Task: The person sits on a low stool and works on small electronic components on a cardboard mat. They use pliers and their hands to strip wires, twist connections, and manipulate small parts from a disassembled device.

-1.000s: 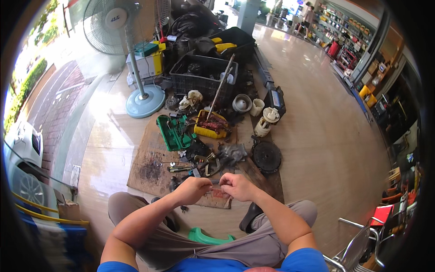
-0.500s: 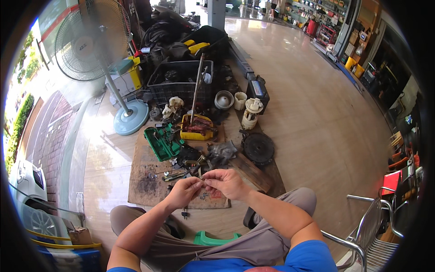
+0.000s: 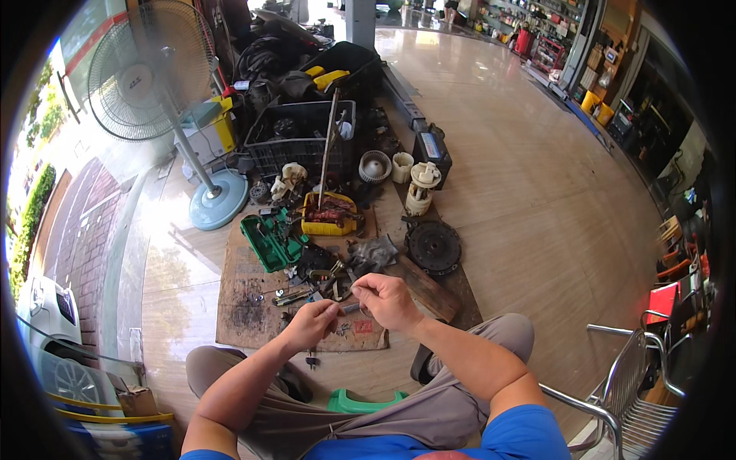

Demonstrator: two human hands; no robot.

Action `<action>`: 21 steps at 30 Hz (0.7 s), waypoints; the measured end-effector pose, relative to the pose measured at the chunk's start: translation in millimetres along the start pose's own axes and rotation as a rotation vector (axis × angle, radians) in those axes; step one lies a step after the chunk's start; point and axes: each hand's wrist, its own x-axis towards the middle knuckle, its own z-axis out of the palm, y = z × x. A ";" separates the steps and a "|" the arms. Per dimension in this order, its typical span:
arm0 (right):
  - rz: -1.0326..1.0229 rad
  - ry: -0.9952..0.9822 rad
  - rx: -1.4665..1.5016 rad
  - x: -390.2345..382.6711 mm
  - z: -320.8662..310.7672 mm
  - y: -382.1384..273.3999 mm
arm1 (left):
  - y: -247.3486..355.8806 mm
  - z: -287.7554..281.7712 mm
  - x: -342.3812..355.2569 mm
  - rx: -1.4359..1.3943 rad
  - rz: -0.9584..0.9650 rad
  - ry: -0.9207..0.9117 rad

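Above the cardboard [image 3: 245,326], my two hands are close together with their fingertips a little apart. My left hand [image 3: 313,325] is closed in a pinch; a small thin greyish piece [image 3: 351,308] shows at its fingertips, too small to name. The thumb and forefinger of my right hand [image 3: 389,301] are pressed together slightly higher up, and what they hold, if anything, cannot be made out. Just beyond the hands lie small metal parts and tools [image 3: 295,296], a crumpled grey plastic bag [image 3: 373,253] and a wooden block [image 3: 425,287].
An opened green tool case [image 3: 268,245] and a cut yellow container [image 3: 330,218] holding a long rod lie ahead. To their right are a round black disc [image 3: 434,248] and a white pump unit [image 3: 422,188]. A fan [image 3: 218,199] stands left, a metal chair [image 3: 632,383] right.
The fingertips were together around a tiny piece; now my right hand has lifted slightly away from my left. A thin greyish piece shows between them. The view has shifted a little.
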 end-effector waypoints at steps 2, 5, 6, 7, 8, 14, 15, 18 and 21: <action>-0.215 0.014 -0.081 1.1 3.8 9.8 | -1.7 1.8 1.5 -0.029 0.003 0.046; -0.239 -0.068 -0.140 -2.2 11.1 9.9 | 4.6 0.8 0.1 0.043 0.019 0.031; -0.197 -0.113 -0.149 -3.2 12.8 8.7 | 4.2 1.0 0.2 0.010 0.020 0.019; -0.123 -0.137 -0.104 -3.7 15.6 9.4 | 2.1 1.6 -2.5 -0.026 0.017 0.013; -0.048 -0.162 -0.061 -3.4 17.3 10.1 | 0.5 2.1 -4.7 -0.062 0.014 0.008; 0.240 -0.130 0.216 1.9 16.2 17.4 | 1.6 2.6 3.0 -0.003 0.001 0.079; 0.256 -0.163 0.227 2.4 18.2 19.4 | 1.7 2.9 1.1 0.008 -0.002 0.096; 0.251 -0.207 0.245 2.3 18.4 21.7 | 10.5 10.5 -4.8 0.274 0.088 0.193; 0.174 -0.175 0.222 0.5 19.4 18.0 | 25.3 13.0 -8.4 0.368 0.000 0.170</action>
